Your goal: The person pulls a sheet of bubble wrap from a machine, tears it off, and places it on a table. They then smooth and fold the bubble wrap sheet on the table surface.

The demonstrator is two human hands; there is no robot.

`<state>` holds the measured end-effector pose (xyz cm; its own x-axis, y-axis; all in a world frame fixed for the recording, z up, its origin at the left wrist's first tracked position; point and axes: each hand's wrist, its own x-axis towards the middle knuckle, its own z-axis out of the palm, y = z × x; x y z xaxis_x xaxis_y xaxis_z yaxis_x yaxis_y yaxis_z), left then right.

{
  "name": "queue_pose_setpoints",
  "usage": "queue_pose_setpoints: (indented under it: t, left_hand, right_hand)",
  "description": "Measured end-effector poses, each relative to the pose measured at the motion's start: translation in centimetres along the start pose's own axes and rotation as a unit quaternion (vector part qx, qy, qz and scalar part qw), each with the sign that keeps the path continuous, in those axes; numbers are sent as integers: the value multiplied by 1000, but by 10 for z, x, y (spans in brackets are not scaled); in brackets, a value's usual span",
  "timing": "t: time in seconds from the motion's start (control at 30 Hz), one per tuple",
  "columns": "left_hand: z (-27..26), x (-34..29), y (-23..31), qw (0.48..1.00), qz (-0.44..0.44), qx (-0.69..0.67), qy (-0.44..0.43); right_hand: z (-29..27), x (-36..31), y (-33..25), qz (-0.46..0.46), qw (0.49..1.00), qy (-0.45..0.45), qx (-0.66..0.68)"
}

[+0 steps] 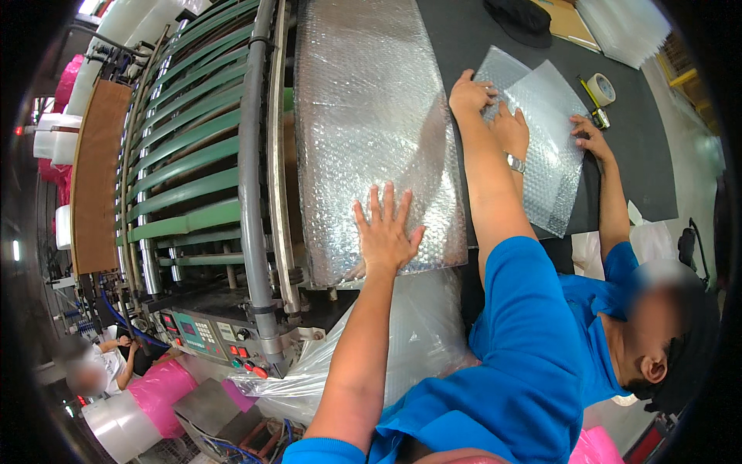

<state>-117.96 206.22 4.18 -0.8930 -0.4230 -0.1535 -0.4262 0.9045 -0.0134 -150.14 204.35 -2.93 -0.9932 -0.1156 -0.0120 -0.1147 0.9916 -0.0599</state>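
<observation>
My left hand (pixel 386 236) lies flat with spread fingers on a long stack of clear bubble wrap sheets (pixel 371 116). My right hand (pixel 471 97) reaches farther out to the right, its fingers apart at the left edge of a bubble wrap piece (pixel 501 68). That piece lies partly under another bubble wrap piece (pixel 553 116) on a black table (pixel 638 147). A co-worker in a blue shirt stands at my right. The co-worker's hand with a wristwatch (pixel 510 131) is beside my right hand, and the other hand (pixel 593 141) touches the right edge of the pieces.
At left stands a machine with green belts (pixel 185 182) and a control panel (pixel 205 336). A tape roll (pixel 601 89), a tape measure (pixel 599 117) and a black cap (pixel 519 22) lie on the table. Clear plastic film (pixel 402 325) hangs below the stack. Another person sits far left.
</observation>
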Motion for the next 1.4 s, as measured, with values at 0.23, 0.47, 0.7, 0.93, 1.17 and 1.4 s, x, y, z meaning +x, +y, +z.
queue_pose_setpoints:
  t: [0.23,0.47,0.7,0.93,1.17,1.4]
  left_hand:
    - [1,-2,2,1000,-13,0,0]
    - [2,-5,1,999,-5,19,30]
    - [-12,-2,8,994,-33,54,-87]
    - [-12,-2,8,996,-24,53,-64]
    - [-1,-5,5,999,-6,29,28]
    - [2,-2,7,1000,-10,22,17]
  right_hand:
    - [-142,-101,12,-159,710,88,680]
    - [-149,-195,52,-132,276,-79,949]
    - [-136,-210,57,-64,224,-100,967]
    - [-135,-211,63,-49,226,-88,969]
    - [-132,-214,61,-40,239,-66,968]
    - [-117,-219,54,-214,697,253,637]
